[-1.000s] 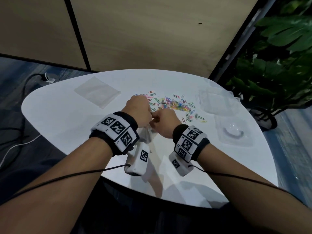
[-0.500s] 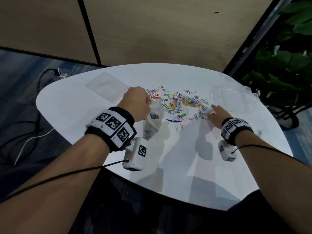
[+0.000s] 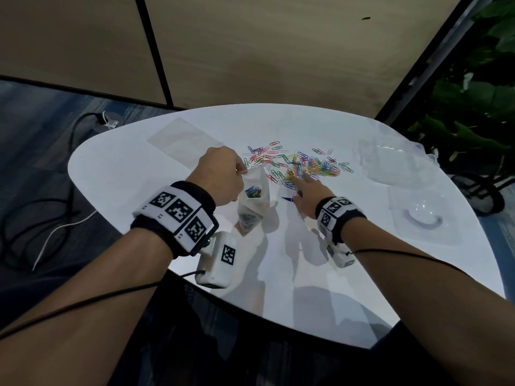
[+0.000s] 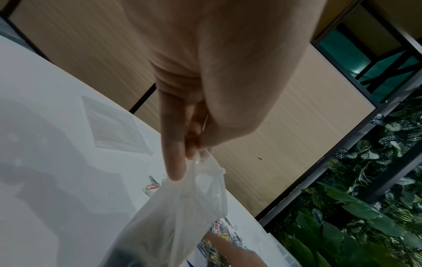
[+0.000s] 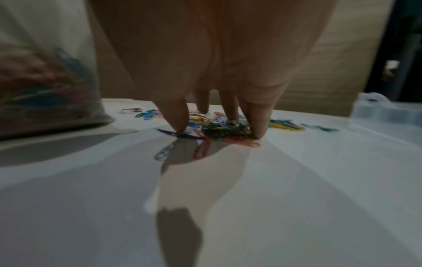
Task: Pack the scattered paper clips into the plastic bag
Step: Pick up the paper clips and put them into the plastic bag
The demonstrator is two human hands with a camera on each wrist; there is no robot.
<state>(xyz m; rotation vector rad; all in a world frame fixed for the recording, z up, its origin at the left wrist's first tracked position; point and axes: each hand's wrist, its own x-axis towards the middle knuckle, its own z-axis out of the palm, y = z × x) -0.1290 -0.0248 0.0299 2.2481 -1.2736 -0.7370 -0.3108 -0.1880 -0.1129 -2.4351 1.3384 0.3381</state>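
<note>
Coloured paper clips [image 3: 315, 164] lie scattered over the middle of the white table [image 3: 139, 176]. My left hand [image 3: 242, 171] pinches the rim of a thin clear plastic bag [image 3: 255, 196] and holds it upright just left of the pile; several clips sit in its bottom. The left wrist view shows thumb and fingers [image 4: 175, 162] pinching the bag [image 4: 182, 216] at its top edge. My right hand [image 3: 302, 188] reaches into the near edge of the pile. Its straight fingertips [image 5: 258, 133] press on the table around a clump of clips [image 5: 226, 129], the bag [image 5: 45, 81] to its left.
A flat clear bag [image 3: 184, 140] lies at the table's back left. Clear plastic boxes [image 3: 395, 162] and a clear lid [image 3: 420, 218] sit at the right. A leafy plant [image 3: 473, 107] stands beyond the right edge; cables [image 3: 41, 218] run across the floor on the left.
My right hand left the bag, went to the right side of the pile, then drew back left to its near edge. My left hand kept holding the bag up.
</note>
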